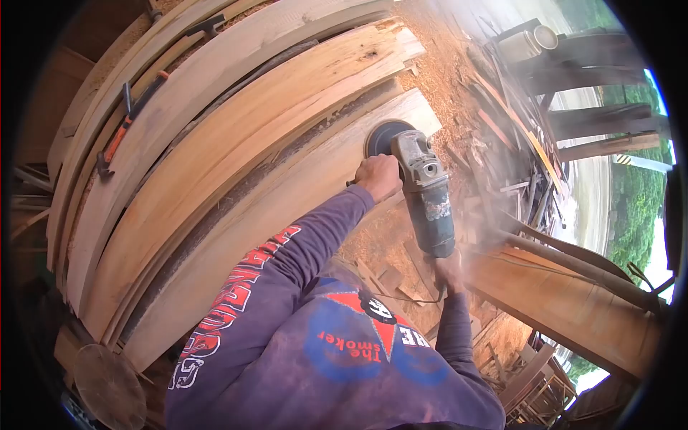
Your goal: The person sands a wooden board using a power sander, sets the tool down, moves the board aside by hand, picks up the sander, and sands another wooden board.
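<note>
An angle grinder [428, 190] with a worn grey-green body lies over the end of a pale wooden board [287, 222]. Its dark round disc [383, 136] is at the board's face near the far end. My left hand [380, 178] is closed around the grinder's side handle, close to the head. At the rear of the body my right hand [450, 274] grips the tool, its fingers partly hidden by the grinder and hazy dust. A cord runs from the tool's back end beside that hand.
More thick boards [258, 129] lie side by side at left. On them rest an orange-and-black hammer [129, 129] and another dark hammer [206, 27]. Sawdust [448, 93] and wood scraps [494, 136] cover the ground. A wide plank [552, 294] stands at right; a white bucket [522, 44] is behind.
</note>
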`<state>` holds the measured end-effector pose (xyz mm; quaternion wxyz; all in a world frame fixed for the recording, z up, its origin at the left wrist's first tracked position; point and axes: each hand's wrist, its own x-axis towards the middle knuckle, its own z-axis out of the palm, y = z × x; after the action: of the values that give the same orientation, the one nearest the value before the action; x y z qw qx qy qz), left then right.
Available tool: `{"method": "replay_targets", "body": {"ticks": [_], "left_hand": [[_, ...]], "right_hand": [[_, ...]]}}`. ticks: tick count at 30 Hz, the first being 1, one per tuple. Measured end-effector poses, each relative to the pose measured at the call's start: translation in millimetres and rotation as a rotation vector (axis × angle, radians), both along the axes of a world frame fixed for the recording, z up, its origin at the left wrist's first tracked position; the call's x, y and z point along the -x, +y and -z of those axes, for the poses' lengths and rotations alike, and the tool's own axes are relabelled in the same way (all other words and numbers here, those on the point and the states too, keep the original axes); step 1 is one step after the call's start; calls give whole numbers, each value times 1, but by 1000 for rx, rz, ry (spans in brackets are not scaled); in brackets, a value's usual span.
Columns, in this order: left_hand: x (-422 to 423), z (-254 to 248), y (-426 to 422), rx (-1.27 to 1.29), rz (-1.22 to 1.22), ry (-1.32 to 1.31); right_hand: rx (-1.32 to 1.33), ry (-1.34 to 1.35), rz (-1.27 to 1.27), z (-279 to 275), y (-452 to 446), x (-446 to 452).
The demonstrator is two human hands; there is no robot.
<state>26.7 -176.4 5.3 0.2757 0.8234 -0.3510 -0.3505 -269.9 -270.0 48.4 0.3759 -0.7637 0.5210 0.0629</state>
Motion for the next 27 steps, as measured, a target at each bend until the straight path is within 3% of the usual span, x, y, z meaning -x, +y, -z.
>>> {"method": "replay_targets", "body": {"ticks": [3, 6, 9, 11, 17, 22, 27], "left_hand": [[15, -4, 77, -36, -83, 22], [39, 1, 145, -91, -140, 29], [56, 0, 199, -173, -190, 4], [70, 1, 234, -206, -214, 13], [96, 15, 333, -179, -359, 3], [119, 18, 390, -177, -514, 80], [116, 15, 395, -251, -417, 91]], "right_hand": [[-46, 54, -70, 4, 40, 7], [-91, -62, -158, 12, 77, 24], [-7, -37, -410, 20, 115, 37], [-49, 40, -368, -1, 154, 30], [-24, 42, -476, 43, 211, 58], [-57, 111, -495, 21, 250, 46], [-88, 92, -415, 21, 280, 58]]}}
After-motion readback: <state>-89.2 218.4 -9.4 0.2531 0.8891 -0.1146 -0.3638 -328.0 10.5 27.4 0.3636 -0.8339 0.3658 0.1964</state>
